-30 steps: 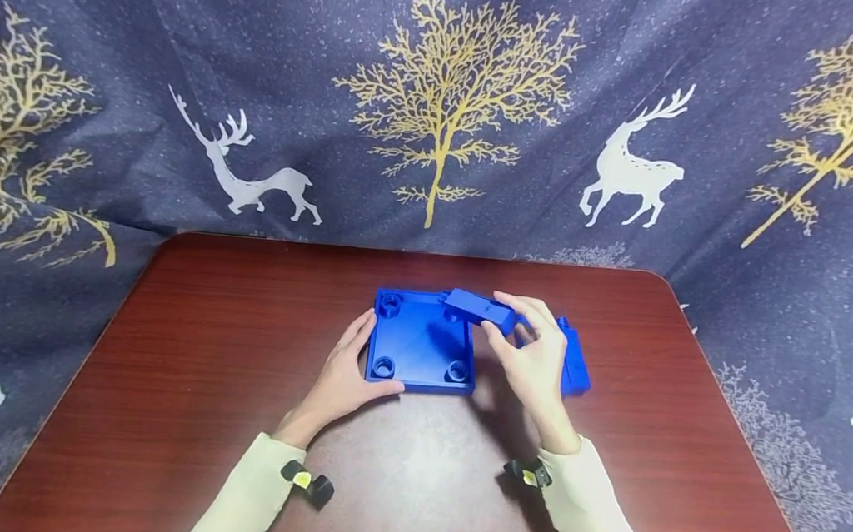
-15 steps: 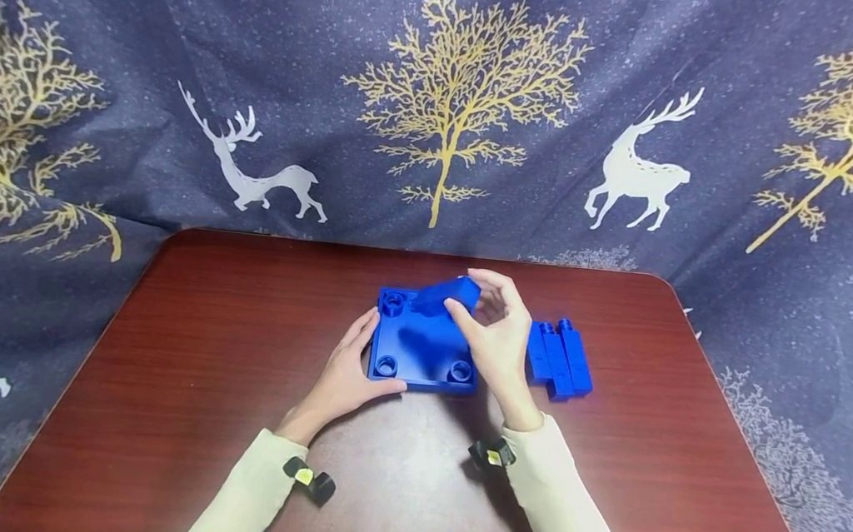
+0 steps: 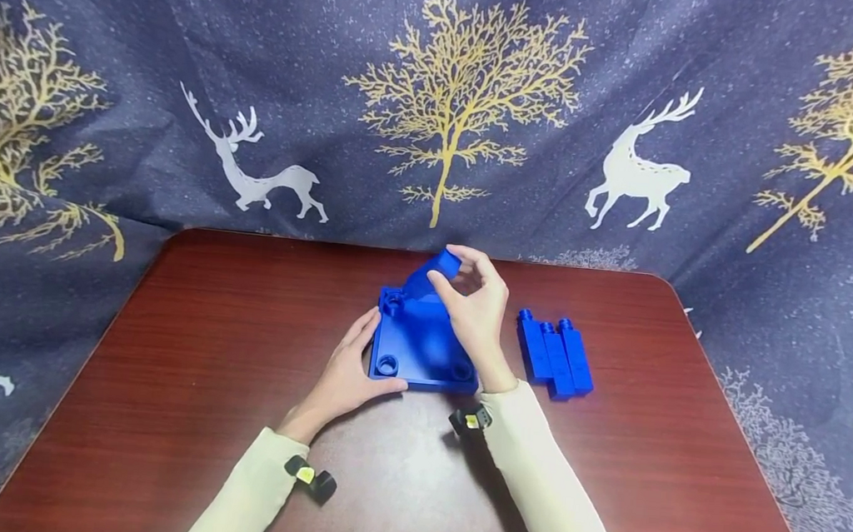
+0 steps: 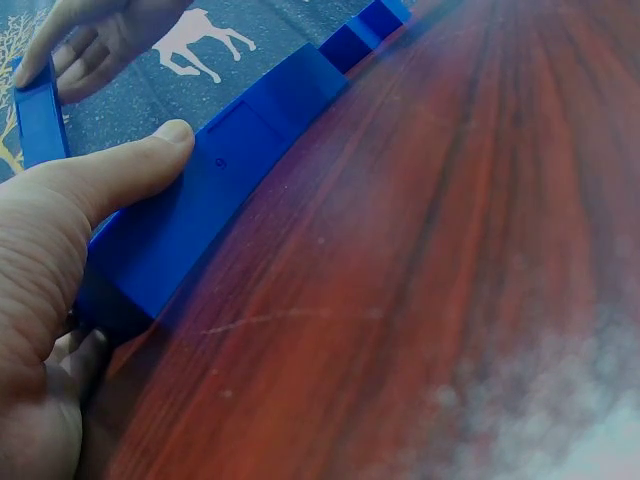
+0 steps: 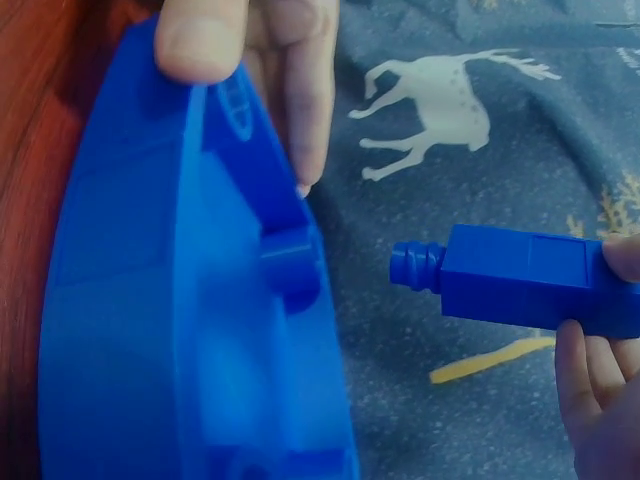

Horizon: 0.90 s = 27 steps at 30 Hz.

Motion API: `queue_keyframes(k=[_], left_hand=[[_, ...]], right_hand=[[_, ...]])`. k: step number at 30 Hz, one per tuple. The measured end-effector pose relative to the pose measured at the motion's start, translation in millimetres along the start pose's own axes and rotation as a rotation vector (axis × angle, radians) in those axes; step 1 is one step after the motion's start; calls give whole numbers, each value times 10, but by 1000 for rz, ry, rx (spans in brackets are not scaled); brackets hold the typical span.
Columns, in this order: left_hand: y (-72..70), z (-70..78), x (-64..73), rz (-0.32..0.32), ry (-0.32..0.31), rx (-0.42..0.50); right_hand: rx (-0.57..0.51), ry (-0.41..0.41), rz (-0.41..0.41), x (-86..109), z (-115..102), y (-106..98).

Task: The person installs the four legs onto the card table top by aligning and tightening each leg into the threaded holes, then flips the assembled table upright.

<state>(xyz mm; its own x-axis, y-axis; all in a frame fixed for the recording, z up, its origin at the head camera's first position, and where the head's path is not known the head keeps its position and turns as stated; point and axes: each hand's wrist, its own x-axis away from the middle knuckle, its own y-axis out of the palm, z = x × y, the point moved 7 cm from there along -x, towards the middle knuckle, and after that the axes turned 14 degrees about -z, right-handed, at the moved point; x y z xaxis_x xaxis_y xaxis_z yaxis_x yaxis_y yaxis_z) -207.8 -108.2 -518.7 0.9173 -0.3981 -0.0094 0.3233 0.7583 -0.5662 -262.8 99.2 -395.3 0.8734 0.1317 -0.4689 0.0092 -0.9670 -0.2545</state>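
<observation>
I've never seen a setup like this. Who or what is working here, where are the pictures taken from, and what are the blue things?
No machine here: these are a person's bare hands. The wide picture comes from a camera worn on the head, looking forward and down. The two closer ones come from cameras worn on the wrists.

The left hand holds a shallow blue tray with round sockets at its corners. The right hand holds a blue block with a threaded end, above the tray's far side and apart from it. Three similar blocks lie on the reddish-brown table. Behind hangs a dark cloth printed with deer and trees.
</observation>
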Motion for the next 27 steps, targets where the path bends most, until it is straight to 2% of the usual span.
queue_keyframes(k=[4, 11, 22, 27], left_hand=[[2, 12, -7, -3, 2, 9], [3, -1, -12, -1, 11, 4], [1, 11, -4, -5, 20, 14], [-6, -1, -3, -7, 8, 14]], right_hand=[[53, 6, -4, -41, 76, 55], [65, -15, -27, -101, 145, 209], [184, 1, -118, -187, 151, 363], [189, -7, -134, -232, 133, 398]])
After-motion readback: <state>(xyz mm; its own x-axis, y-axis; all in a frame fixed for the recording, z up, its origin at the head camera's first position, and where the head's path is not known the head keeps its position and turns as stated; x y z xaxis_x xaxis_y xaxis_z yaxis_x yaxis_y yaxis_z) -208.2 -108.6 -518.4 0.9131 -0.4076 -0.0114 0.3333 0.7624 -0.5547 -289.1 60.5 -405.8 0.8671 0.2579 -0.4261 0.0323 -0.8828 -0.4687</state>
